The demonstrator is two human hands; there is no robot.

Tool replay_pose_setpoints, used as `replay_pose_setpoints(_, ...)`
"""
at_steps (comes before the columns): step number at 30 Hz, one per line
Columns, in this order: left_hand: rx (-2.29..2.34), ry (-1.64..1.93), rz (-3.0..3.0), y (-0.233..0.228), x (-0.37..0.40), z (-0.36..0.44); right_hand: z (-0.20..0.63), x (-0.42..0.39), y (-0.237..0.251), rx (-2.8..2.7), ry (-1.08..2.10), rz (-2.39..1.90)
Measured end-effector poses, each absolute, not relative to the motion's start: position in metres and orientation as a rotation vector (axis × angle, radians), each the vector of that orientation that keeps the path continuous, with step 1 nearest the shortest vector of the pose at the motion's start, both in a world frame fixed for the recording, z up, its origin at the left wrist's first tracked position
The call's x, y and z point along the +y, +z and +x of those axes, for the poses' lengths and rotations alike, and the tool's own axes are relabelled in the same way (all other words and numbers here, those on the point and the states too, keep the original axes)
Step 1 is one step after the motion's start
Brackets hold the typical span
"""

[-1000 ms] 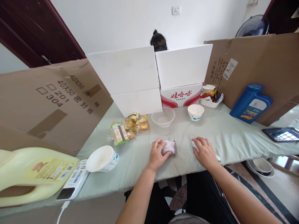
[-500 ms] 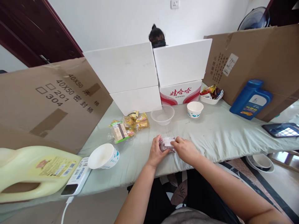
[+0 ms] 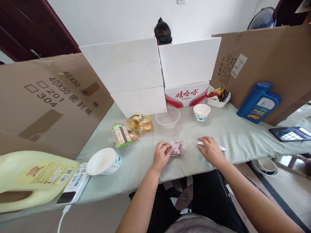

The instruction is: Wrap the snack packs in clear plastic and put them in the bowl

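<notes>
My left hand point(image 3: 162, 155) rests on the cloth-covered table with its fingers closed on the left side of a clear-wrapped snack packet point(image 3: 176, 149). The packet has reddish-brown contents and a printed label, and its loose film spreads to the right. To the right of it, my right hand point(image 3: 210, 150) is low over the table, fingers curled around a slim silvery tool point(image 3: 222, 148). One end of the tool shows between thumb and index finger, the other beyond the hand; its middle is hidden and I cannot make out its kind.
Beyond my hands stand a translucent bowl point(image 3: 168, 118) and a paper bowl point(image 3: 201, 112). Yellow-wrapped snacks point(image 3: 145, 124) lie left, above another paper bowl point(image 3: 104, 161). A blue bottle point(image 3: 259, 103), phone point(image 3: 290, 134), yellow jug point(image 3: 36, 178) and power bank point(image 3: 74, 184) flank them. A person point(image 3: 163, 32) is behind white boxes.
My right hand has left the packet and moved right, where the silvery tool now shows. My left hand stays on the packet, which now lies lower on the table. The view has shifted slightly.
</notes>
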State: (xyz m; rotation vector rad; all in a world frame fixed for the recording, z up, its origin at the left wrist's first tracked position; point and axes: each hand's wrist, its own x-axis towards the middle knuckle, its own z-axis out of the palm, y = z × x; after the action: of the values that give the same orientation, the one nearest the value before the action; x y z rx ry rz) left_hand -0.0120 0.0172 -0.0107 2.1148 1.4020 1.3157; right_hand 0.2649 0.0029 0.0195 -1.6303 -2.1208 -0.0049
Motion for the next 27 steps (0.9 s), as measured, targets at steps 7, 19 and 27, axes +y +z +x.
replay_pose_setpoints(7, 1.566, 1.63, 1.751, -0.017, 0.023, -0.021, 0.195, 0.012, 0.023, -2.292, 0.08, -1.176)
replay_pose_setpoints(19, 1.573, 1.754, 2.001, -0.016, 0.003, -0.025, 0.209, 0.0, 0.038, -2.378, 0.192, -1.069)
replay_pose_setpoints(27, 1.716, 1.251, 2.333, -0.003, 0.014, -0.01, 0.189, 0.033, 0.028, -2.511, 0.144, -1.432)
